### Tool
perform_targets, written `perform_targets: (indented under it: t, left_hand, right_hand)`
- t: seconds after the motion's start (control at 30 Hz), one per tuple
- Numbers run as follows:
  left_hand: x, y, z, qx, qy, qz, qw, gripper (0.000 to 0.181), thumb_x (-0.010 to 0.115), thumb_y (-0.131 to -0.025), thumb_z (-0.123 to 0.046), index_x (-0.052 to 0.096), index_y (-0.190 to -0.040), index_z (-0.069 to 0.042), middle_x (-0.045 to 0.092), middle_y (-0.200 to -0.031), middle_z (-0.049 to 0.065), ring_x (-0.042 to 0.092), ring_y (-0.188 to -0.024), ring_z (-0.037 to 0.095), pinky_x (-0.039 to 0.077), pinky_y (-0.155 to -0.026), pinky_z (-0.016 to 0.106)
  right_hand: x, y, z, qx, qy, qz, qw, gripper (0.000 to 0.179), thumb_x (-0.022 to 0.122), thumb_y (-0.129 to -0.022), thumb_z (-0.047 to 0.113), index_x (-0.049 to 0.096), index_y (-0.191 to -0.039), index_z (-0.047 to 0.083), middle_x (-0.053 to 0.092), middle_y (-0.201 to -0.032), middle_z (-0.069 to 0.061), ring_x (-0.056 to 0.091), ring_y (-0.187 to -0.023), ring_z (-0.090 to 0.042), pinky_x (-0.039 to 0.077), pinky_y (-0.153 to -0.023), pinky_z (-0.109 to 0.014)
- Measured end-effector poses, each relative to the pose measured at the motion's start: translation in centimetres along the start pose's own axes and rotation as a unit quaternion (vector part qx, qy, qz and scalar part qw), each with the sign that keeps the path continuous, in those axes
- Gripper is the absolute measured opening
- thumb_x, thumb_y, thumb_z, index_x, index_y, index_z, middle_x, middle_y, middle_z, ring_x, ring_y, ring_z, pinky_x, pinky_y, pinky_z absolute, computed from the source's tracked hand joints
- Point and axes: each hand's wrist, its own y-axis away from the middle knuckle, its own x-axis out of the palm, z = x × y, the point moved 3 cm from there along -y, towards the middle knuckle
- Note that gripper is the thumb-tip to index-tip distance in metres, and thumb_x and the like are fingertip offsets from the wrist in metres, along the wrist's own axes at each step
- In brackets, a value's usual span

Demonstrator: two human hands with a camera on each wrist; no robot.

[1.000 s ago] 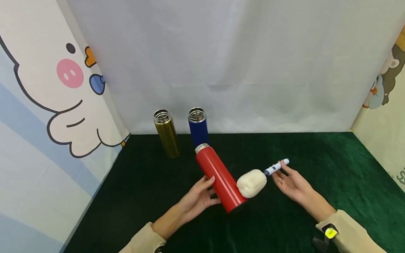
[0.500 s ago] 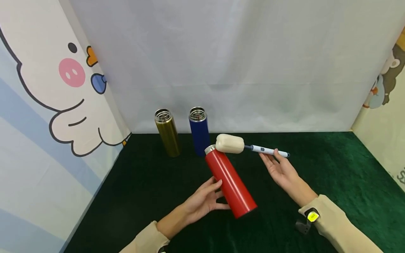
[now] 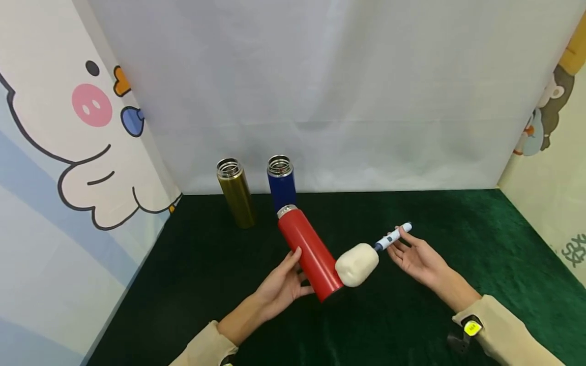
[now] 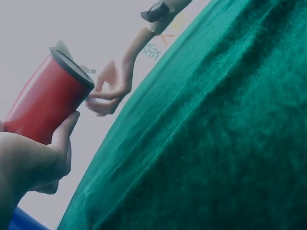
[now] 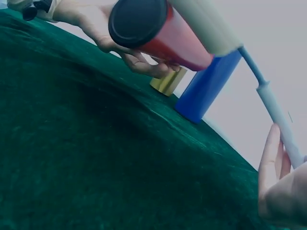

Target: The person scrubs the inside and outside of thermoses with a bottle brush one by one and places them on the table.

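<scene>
My left hand (image 3: 280, 291) grips a red bottle (image 3: 309, 253) around its lower half and holds it tilted above the cloth, its silver neck pointing up and to the left. In my right hand (image 3: 423, 262) is the white handle of a sponge bottle brush (image 3: 357, 264), pinched between thumb and fingers. The cream sponge head lies against the red bottle's side near its base in the head view. From the right wrist view, the bottle's dark base (image 5: 138, 23) and the brush's handle (image 5: 278, 115) show clearly. The left wrist view has the red bottle (image 4: 48, 98) hiding most of the brush.
A gold bottle (image 3: 237, 195) and a blue bottle (image 3: 281, 184) stand upright and uncapped at the back left. Dark green cloth (image 3: 439, 218) covers the table. A white curtain (image 3: 329, 91) hangs behind it, with printed panels at both sides.
The brush head went from the bottle's lower side up to its neck, then back down to near the base. The red bottle shifted slightly right, then back left. Both hands kept their hold.
</scene>
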Motion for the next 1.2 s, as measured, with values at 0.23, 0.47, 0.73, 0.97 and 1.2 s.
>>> perform_targets:
  t: [0.23, 0.47, 0.73, 0.97, 1.2]
  left_hand:
    - [0.5, 0.3, 0.3, -0.014, -0.013, 0.036, 0.9992, 0.058, 0.035, -0.111, -0.043, 0.013, -0.161, -0.025, 0.043, -0.149, 0.000, 0.049, -0.131, 0.018, 0.052, -0.102, 0.043]
    - [0.5, 0.5, 0.5, -0.024, -0.008, 0.056, 0.9981, 0.056, 0.033, -0.112, -0.040, 0.009, -0.161, -0.026, 0.048, -0.146, -0.001, 0.056, -0.125, 0.019, 0.053, -0.098, 0.043]
    - [0.3, 0.9, 0.3, -0.025, -0.016, 0.054, 0.9981, 0.060, 0.040, -0.110, -0.039, 0.011, -0.161, -0.026, 0.048, -0.145, 0.001, 0.055, -0.126, 0.019, 0.052, -0.100, 0.043]
    - [-0.3, 0.6, 0.0, -0.005, 0.021, 0.009, 0.9997, 0.063, 0.045, -0.109, -0.036, 0.009, -0.160, -0.031, 0.033, -0.155, 0.006, 0.045, -0.134, 0.024, 0.048, -0.107, 0.044]
    - [-0.7, 0.4, 0.0, 0.005, 0.034, -0.005, 0.9994, 0.061, 0.041, -0.109, -0.034, 0.010, -0.161, -0.031, 0.033, -0.158, 0.006, 0.046, -0.136, 0.025, 0.042, -0.115, 0.052]
  right_hand:
    - [0.8, -2.2, 0.1, 0.001, -0.075, -0.064, 0.9951, 0.052, 0.057, -0.103, 0.022, 0.026, -0.141, 0.038, 0.059, -0.113, -0.007, 0.068, -0.106, -0.020, 0.044, -0.113, -0.022]
    - [2.3, -4.4, 0.3, -0.013, -0.145, -0.051, 0.9880, 0.055, 0.048, -0.106, 0.016, 0.023, -0.153, 0.033, 0.057, -0.126, -0.013, 0.024, -0.154, -0.008, 0.032, -0.121, -0.025]
    - [2.5, -4.6, -0.5, 0.008, -0.133, -0.037, 0.9903, 0.034, 0.051, -0.105, 0.015, 0.041, -0.138, 0.017, 0.061, -0.119, -0.016, 0.045, -0.146, -0.017, 0.036, -0.120, -0.026]
    - [1.0, -3.1, -0.6, 0.027, 0.001, 0.032, 0.9991, 0.013, 0.048, -0.108, 0.019, 0.051, -0.120, 0.015, 0.061, -0.116, -0.008, 0.069, -0.107, -0.023, 0.052, -0.107, -0.030]
    - [-0.2, -2.5, -0.4, 0.031, 0.079, 0.069, 0.9940, 0.021, 0.043, -0.110, 0.024, 0.060, -0.120, 0.015, 0.062, -0.117, -0.004, 0.068, -0.109, -0.017, 0.056, -0.100, -0.028]
